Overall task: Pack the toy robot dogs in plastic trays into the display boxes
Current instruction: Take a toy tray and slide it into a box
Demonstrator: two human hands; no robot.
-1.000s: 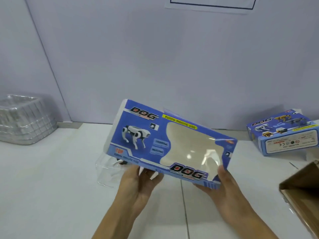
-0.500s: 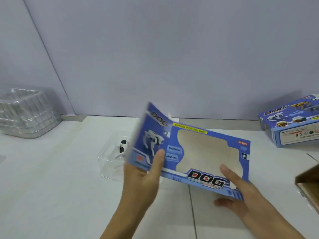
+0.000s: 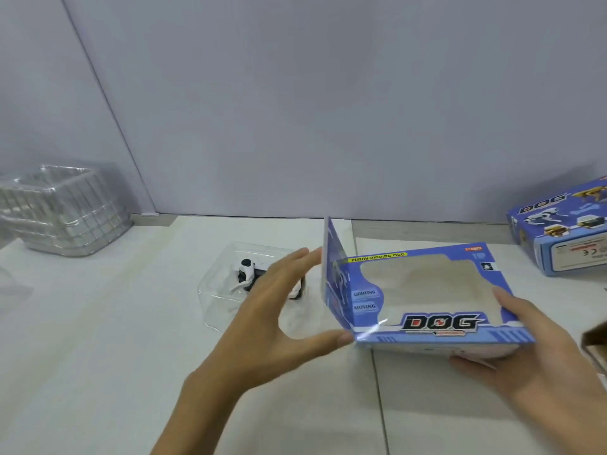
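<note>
A blue display box [image 3: 423, 300] with a clear window and the word DOG printed along its front is held just above the white surface [image 3: 98, 372], at about three o'clock from the middle of the view. Its left end panel stands folded up, nearly upright. The right hand [image 3: 528, 362] grips the box at its right near corner, thumb on the printed front beside the window and fingers curled underneath. The left hand [image 3: 279, 320] is spread wide, fingers straight; its thumb tip touches the box's near left corner, while the fingertips reach toward the upright panel, though whether they quite touch it is hard to tell through the blur. At nine o'clock from the box, partly behind the left hand, a clear plastic tray [image 3: 223, 290] lies on the surface with a black and white toy robot dog [image 3: 248, 272] in it. A stack of clear trays [image 3: 62, 211] sits at the far left, at about ten o'clock. A second blue box [image 3: 565, 224] lies at two o'clock, at the right edge, and the corner of a brown carton [image 3: 596, 343] shows at four o'clock.
</note>
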